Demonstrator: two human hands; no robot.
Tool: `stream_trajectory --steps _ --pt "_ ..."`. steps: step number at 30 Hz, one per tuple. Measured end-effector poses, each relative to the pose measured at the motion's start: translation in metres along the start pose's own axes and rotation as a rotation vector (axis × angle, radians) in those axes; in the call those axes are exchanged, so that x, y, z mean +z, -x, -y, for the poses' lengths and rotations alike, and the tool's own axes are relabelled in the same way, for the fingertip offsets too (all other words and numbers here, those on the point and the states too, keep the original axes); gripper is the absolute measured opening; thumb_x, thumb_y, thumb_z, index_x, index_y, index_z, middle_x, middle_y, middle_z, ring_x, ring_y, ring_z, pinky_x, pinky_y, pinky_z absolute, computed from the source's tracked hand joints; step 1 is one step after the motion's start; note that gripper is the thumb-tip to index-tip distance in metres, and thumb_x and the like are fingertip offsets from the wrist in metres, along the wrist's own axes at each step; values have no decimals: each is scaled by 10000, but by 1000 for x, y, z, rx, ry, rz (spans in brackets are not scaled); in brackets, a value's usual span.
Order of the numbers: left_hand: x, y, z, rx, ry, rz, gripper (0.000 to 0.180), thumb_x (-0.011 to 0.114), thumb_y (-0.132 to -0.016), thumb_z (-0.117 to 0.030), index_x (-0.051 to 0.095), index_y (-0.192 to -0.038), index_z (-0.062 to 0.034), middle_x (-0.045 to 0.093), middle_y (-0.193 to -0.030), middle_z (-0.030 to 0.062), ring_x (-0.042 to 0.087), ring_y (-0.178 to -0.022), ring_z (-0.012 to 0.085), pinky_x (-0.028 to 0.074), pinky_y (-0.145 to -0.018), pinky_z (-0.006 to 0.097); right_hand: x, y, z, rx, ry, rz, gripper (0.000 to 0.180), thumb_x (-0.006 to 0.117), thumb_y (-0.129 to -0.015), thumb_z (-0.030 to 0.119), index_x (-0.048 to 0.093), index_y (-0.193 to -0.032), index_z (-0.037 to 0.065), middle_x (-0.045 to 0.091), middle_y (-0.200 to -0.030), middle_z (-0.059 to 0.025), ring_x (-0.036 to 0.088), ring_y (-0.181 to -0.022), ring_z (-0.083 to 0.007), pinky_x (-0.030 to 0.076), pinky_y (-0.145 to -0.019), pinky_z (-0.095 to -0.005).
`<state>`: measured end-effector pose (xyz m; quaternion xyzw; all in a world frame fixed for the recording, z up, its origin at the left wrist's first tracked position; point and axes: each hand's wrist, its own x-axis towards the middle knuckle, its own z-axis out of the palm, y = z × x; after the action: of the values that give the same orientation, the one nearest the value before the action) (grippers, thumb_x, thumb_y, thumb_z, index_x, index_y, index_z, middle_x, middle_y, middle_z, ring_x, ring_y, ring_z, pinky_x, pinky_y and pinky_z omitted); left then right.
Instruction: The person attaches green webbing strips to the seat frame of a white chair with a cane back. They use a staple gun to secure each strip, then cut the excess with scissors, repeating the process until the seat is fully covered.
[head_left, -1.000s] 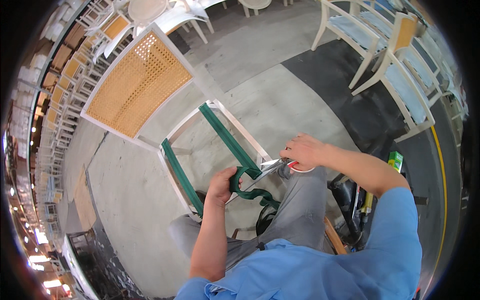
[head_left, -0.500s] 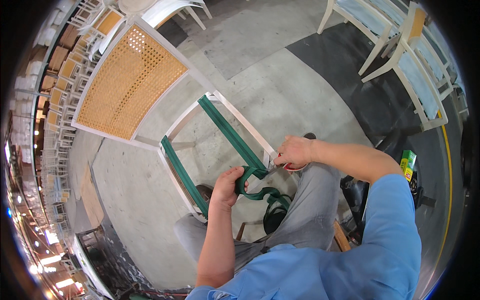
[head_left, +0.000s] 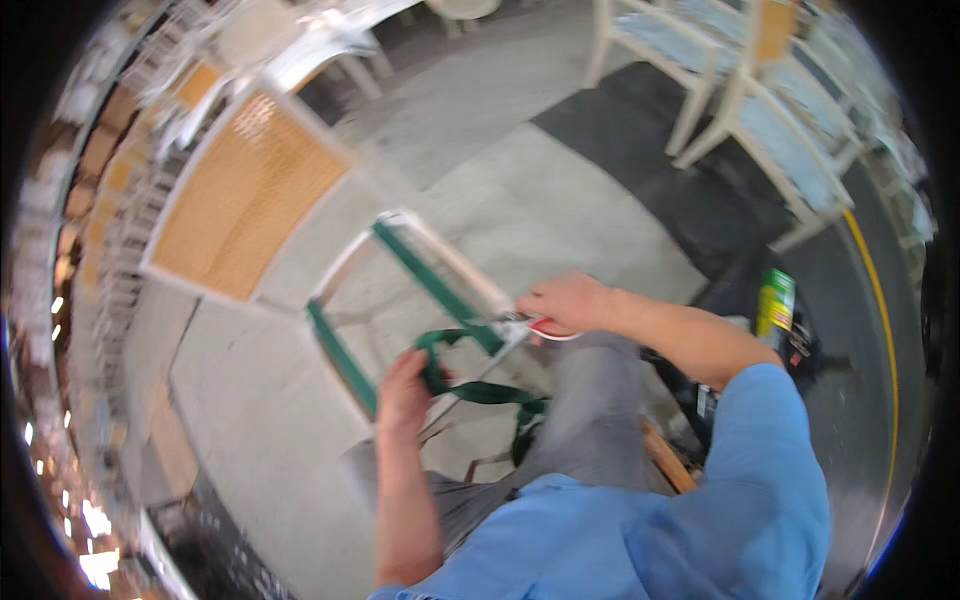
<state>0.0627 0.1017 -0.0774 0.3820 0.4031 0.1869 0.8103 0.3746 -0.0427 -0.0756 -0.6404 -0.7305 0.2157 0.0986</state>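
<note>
My left hand (head_left: 405,390) is closed around a loose dark green webbing strap (head_left: 490,393), which loops up from its fingers and trails down toward my lap. Red-handled scissors (head_left: 541,327) are in my right hand (head_left: 568,303), their metal blades pointing left to the near end of a green strap (head_left: 425,272) on the chair seat frame (head_left: 465,265). Blur hides whether the blades touch the webbing. A second green strap (head_left: 340,352) runs along the frame's left side. The chair's woven cane back (head_left: 250,200) lies beyond, to the left.
White chairs with pale blue seats (head_left: 790,145) stand at the upper right on black sheeting (head_left: 660,130). A green and yellow box (head_left: 776,303) sits at my right. Rows of chairs line the far left. A wooden leg (head_left: 668,455) shows beside my right thigh.
The view has shifted and blurred. The scissors have come up over the strap's near end, blades now showing. My left hand has moved slightly away from that end, with the loose strap.
</note>
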Motion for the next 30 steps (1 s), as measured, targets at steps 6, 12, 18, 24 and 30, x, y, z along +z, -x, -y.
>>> stream_trajectory --steps 6,12,18,24,30 --pt "-52 45 43 15 -486 -181 230 552 -1040 -136 641 -1209 -8 664 -1040 38 583 -918 131 460 -838 290 -29 192 21 710 -226 -776 529 802 -860 402 643 -1273 113 744 -1139 -153 698 -1040 -400 552 -859 -470" --pt "-20 24 122 177 -1114 22 267 622 -972 -171 654 -1116 51 680 -1097 198 646 -1004 330 490 -926 412 58 434 66 1685 70 -929 612 766 -860 404 597 -1370 111 709 -1207 -209 675 -1136 -408 531 -967 -489" --pt "-21 12 115 44 -1254 -17 343 618 -941 -292 697 -1041 26 702 -1046 266 657 -1021 463 501 -876 506 112 457 86 1785 -33 -716 493 741 -843 384 681 -1232 86 723 -1119 -249 688 -1061 -441 535 -922 -523" --pt "-4 39 119 67 -1011 -131 341 644 -960 -297 713 -1162 -30 735 -1076 170 689 -999 320 528 -894 422 93 430 75 1672 -6 -252 483 776 -856 314 704 -1234 20 744 -1055 -220 708 -1023 -417 551 -893 -504" --pt "40 66 14 302 -488 -230 329 723 -982 -203 715 -1211 33 730 -1026 28 638 -944 107 506 -863 284 28 321 37 865 -176 -755 483 772 -905 203 658 -1318 -19 741 -1083 -179 712 -978 -257 552 -887 -368"
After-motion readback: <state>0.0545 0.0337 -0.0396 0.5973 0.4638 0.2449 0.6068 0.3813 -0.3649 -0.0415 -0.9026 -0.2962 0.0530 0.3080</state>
